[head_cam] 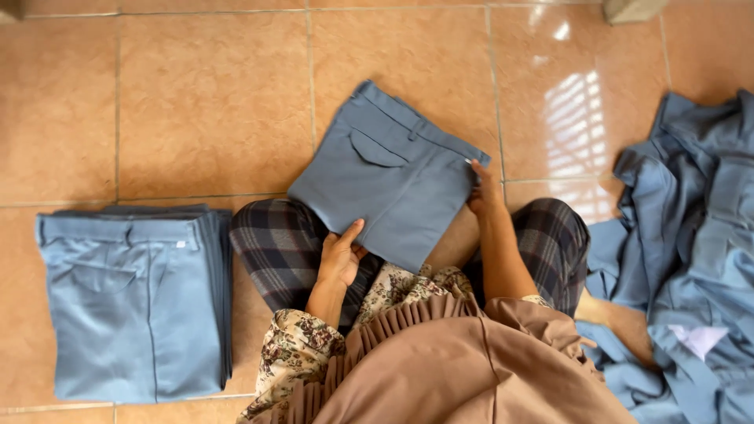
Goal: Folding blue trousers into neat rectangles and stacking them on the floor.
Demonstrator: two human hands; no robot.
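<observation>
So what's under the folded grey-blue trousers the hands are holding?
The folded trousers rest partly on the tiled floor and partly over the person's plaid-clad lap. Whatever lies directly beneath the fabric is covered.
</observation>
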